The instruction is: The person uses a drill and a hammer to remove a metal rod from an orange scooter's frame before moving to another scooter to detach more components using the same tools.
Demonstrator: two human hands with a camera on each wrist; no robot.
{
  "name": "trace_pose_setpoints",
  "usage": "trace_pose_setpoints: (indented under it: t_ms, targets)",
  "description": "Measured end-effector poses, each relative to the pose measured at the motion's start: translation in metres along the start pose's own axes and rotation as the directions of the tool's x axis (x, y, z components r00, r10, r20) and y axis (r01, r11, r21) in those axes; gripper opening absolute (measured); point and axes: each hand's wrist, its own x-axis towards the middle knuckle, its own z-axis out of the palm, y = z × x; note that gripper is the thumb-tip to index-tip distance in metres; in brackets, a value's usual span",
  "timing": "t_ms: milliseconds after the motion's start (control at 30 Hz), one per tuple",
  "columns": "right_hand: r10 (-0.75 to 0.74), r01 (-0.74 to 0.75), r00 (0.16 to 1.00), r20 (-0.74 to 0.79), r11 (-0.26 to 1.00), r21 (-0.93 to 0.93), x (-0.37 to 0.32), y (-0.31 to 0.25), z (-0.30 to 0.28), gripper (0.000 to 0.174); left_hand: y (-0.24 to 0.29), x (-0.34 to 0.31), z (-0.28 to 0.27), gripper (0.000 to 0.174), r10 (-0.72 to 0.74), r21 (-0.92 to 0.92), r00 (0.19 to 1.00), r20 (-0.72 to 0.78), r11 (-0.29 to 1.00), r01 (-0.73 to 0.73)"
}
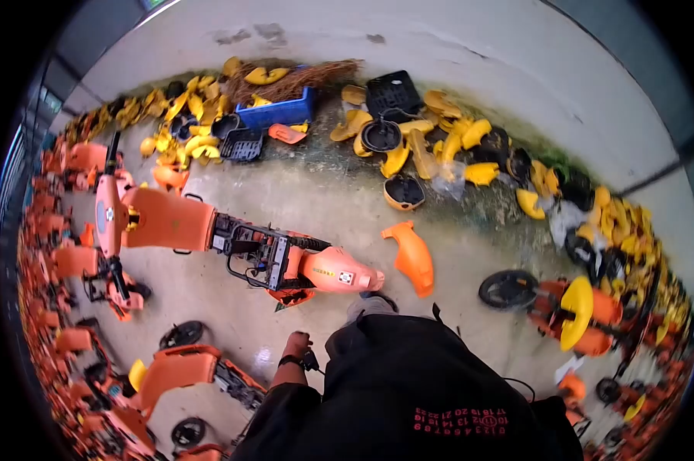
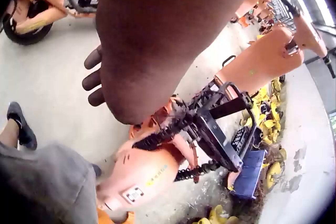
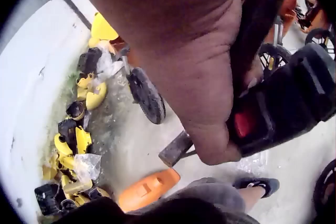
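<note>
Right hand is filling the right wrist view and is grasping a black tool with a red patch on its body. Dark metal head on a thin shaft is sticking out below this hand; cannot tell whether it is part of the tool. Left hand is hanging released beside the black shirt, fingers loosely curling, holding nothing. Stripped orange scooter is sitting mid-floor, just ahead of the left hand, its frame and wiring showing. Loose orange cover is lying on the floor just beside the scooter's rear end. Yellow covers and a blue crate are crowding the far edge of the floor, against the wall. More orange scooters are lining the left edge.
</note>
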Motion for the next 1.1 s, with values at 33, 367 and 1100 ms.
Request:
trace_pose_setpoints:
  t_ms: [33,367,1100]
  targets:
    - [0.002,-0.003,1.0,-0.01,0.999,-0.034,0.003,-0.013,-0.033,0.052,0.042,-0.01,0.008,0.03,0.001,0.012,1.0,0.026,1.0,-0.001]
    - [-0.22,0.217,0.974,0.048,0.868,-0.447,0.07,-0.172,-0.217,0.054,0.152,0.0,0.026,0.034,0.146,-0.228,0.986,-0.082,0.96,-0.161]
    - [-0.205,0.258,0.966,0.159,0.816,-0.517,0.267,-0.706,-0.625,0.033,0.27,-0.096,0.109,0.04,-0.323,-0.556,0.946,-0.028,0.792,0.254]
